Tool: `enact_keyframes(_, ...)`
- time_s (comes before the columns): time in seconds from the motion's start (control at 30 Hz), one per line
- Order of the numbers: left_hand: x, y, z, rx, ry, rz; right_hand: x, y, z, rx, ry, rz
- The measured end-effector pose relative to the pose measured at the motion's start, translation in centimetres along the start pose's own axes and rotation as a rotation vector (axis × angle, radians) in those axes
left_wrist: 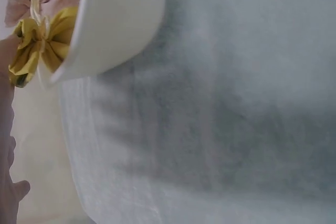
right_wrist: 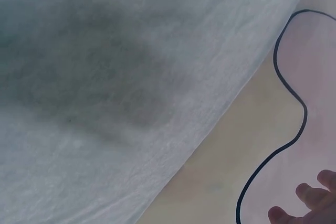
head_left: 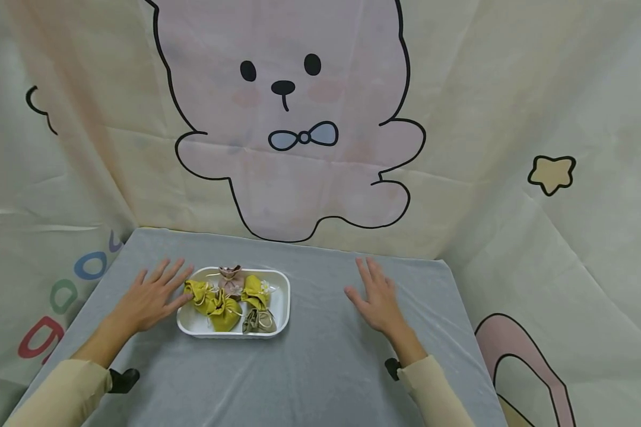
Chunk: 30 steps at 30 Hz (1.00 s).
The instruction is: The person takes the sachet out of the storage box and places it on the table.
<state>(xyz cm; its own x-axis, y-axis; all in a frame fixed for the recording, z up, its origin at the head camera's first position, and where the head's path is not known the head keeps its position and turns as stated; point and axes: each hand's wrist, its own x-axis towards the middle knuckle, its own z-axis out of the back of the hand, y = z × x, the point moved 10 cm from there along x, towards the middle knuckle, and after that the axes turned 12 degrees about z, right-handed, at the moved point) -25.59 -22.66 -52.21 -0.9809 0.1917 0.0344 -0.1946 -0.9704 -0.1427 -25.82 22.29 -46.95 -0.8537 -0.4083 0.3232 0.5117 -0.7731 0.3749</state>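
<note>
Your left hand [head_left: 148, 303] is spread, fingers extended and set apart, at the left end of a white, round-cornered oblong tray [head_left: 281, 299]. In the head view its thumb overlaps the rim and the edge of a yellow fabric drawstring pouch [head_left: 205, 300]; contact cannot be confirmed. The tray stands left of centre on a counter covered in pale blue-grey cloth [head_left: 320, 373]. Against the first pouch lies a second yellow fabric pouch [head_left: 225, 315]; the boundary between the two is hard to make out. Behind them is a dusty-pink fabric pouch [head_left: 231, 283], its lower part partly hidden. Toward the tray's right end lie a third yellow fabric pouch [head_left: 254, 290] with white trim, too small to identify, and, nearer you, a grey-green fabric pouch [head_left: 259, 321].

Your right hand [head_left: 378, 301] has its fingers extended and thumb set apart, well to the right of the tray. Your right wrist view catches only some fingers at the lower right corner. Your left wrist view crops the tray at upper left and shows only part of the hand along the left edge. Your cream sleeves [head_left: 64, 388] run off the bottom of the head view. The pink bear drawing [head_left: 299, 172] on the backdrop is cut off at the top.
</note>
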Motion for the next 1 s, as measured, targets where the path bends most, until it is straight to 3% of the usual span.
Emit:
enact_keyframes(0.4, -0.9, 0.5, -0.8, 0.006, 0.025, -0.037, 0.9, 2.4, -1.7, 0.187, 0.044, 0.043)
enact_keyframes(1.0, -1.1, 0.8, -2.0, 0.024, 0.075, -0.046, 1.8, 5.0, -4.0, 0.231, 0.136, 0.085)
